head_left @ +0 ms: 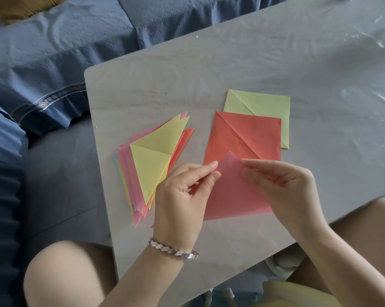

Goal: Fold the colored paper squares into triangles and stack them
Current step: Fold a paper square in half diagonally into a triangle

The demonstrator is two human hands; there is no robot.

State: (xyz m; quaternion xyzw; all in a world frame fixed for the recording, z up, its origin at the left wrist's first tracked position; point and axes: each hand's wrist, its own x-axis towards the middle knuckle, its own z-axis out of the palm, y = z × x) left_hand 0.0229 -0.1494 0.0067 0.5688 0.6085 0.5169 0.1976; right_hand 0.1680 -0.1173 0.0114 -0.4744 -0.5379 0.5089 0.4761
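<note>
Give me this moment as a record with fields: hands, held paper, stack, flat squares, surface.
left hand: pinches the pink paper near its top corner; silver bracelet on the wrist
right hand: pinches the same corner from the other side
stack: folded triangles, yellow triangle on top, left of the hands
flat squares: red square, diagonally creased, overlapping a yellow-green square behind it
surface: grey table

Pink sheet [231,191] beside yellow-topped triangle stack [151,165]
</note>
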